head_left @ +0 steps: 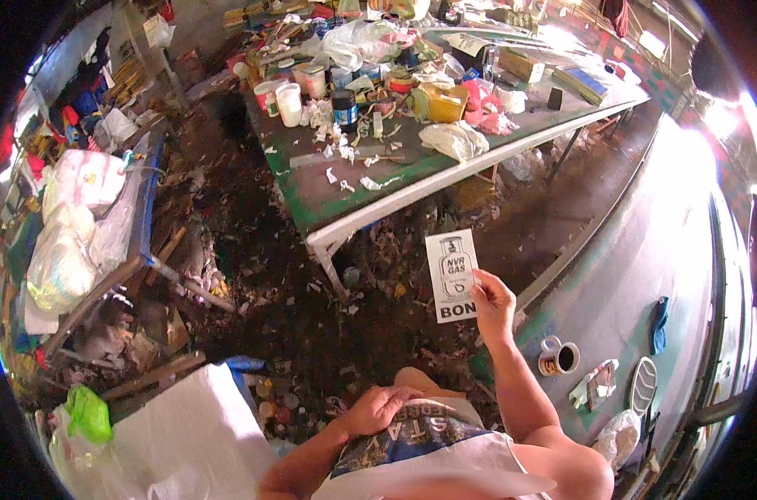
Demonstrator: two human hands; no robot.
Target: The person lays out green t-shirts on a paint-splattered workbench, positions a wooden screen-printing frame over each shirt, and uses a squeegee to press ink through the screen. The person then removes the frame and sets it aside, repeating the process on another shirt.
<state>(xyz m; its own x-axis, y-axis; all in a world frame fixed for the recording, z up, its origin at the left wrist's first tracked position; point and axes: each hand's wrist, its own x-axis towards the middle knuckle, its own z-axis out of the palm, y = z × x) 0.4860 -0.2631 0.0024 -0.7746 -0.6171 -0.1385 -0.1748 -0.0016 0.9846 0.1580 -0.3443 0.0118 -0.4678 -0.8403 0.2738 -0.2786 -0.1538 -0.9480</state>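
My right hand (pixel 493 302) is raised in front of me, its thumb and fingers closed on the right edge of a white printed card (pixel 451 267). A dark drawing of a gas cylinder and bold lettering cover the card's face. The card stands roughly upright and clear of the tables. My left hand (pixel 383 411) holds nothing and lies flat on the front of my printed sleeveless shirt (pixel 433 442), fingers stretched out.
A green table (pixel 345 204) ahead carries tubs, a dark jar (pixel 343 110), rags and scraps. On the right, a pale table (pixel 645 242) holds a coffee mug (pixel 559 358) and a blue cloth (pixel 661 325). Plastic bags (pixel 62 250) fill a left bench. Litter covers the floor.
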